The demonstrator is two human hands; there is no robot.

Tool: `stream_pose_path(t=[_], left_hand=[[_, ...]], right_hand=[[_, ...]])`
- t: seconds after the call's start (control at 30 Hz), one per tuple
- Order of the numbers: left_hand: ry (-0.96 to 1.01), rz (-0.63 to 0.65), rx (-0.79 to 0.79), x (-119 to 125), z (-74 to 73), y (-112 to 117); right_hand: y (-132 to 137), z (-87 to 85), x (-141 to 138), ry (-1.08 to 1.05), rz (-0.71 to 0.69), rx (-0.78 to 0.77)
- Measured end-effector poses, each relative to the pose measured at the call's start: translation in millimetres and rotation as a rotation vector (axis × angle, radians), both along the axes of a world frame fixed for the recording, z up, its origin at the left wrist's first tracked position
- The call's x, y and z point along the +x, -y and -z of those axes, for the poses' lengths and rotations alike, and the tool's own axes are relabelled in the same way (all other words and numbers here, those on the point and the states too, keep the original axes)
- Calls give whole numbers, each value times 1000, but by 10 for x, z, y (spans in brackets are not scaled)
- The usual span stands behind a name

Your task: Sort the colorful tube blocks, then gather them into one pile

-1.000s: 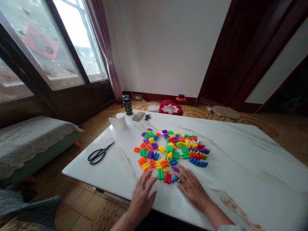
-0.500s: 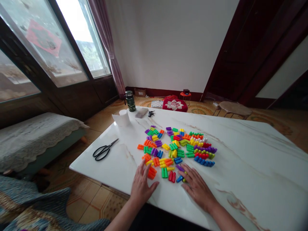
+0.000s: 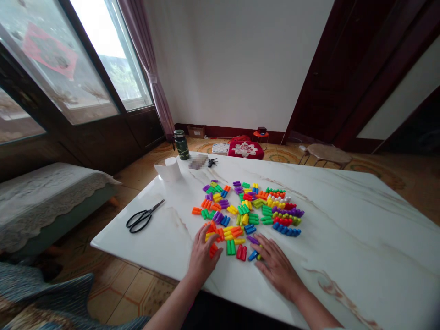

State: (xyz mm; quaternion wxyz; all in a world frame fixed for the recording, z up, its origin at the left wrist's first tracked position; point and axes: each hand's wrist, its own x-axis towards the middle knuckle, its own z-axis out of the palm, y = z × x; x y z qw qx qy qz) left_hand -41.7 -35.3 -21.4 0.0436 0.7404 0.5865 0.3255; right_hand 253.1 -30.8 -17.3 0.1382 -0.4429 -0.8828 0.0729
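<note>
Many small, coloured plastic pieces shaped like paired tubes, among them a green pair [image 3: 231,248] and a red pair [image 3: 241,253], lie spread over the table's middle. My left hand [image 3: 202,253] is open at their near left, thumb and fingers apart, curved over orange pieces [image 3: 213,250] that it partly hides. On the other side my right hand [image 3: 279,266] rests open and palm down, its fingertips at a purple piece [image 3: 252,239] and a blue piece [image 3: 253,255]. To the right, pieces stand in packed rows, with a blue row [image 3: 287,230] nearest me.
Black-handled scissors [image 3: 142,219] lie on the white marbled table [image 3: 343,220] at left. Farther back are a white paper roll [image 3: 169,169], a camouflage flask [image 3: 181,145], a blurred item [image 3: 198,161] and keys [image 3: 212,162]. A covered bench [image 3: 51,201] stands beyond the table's left edge.
The view has turned slightly right, so everything sits a little farther left. My left hand has edged forward over the orange pieces. My right hand stays by the purple and blue pieces.
</note>
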Motion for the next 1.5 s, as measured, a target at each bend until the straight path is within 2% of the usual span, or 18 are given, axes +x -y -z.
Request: stream_pose_path(t=[0.17,0.4,0.57,0.7,0.8,0.9,1.1,1.2,1.5], left_hand=[[49,60,81,-2,-22,25],[151,183,137,14,-76,7],[265,266,173,109,-235,-53],[276,265,117,262,-354,-262],[216,235,76,376,-387,-452],[103,155,83,447,-407,-490],[-28,99,1,457,-359,-142],[-42,82,-30,466,-307,-68],[-117,-32,-197,601,-327,-330]], right_hand=[[7,-39,-16,-2,14,-22],[11,-10,-8,-26,22,-26],[0,-23,-9,-56,20,-41],[5,-44,-13,-74,21,-53],[12,-42,-10,-84,20,-42],[13,-39,-5,-86,19,-38],[16,-61,-17,-92,22,-48],[19,-62,-25,-95,23,-42],[11,-43,-13,-100,24,-38]])
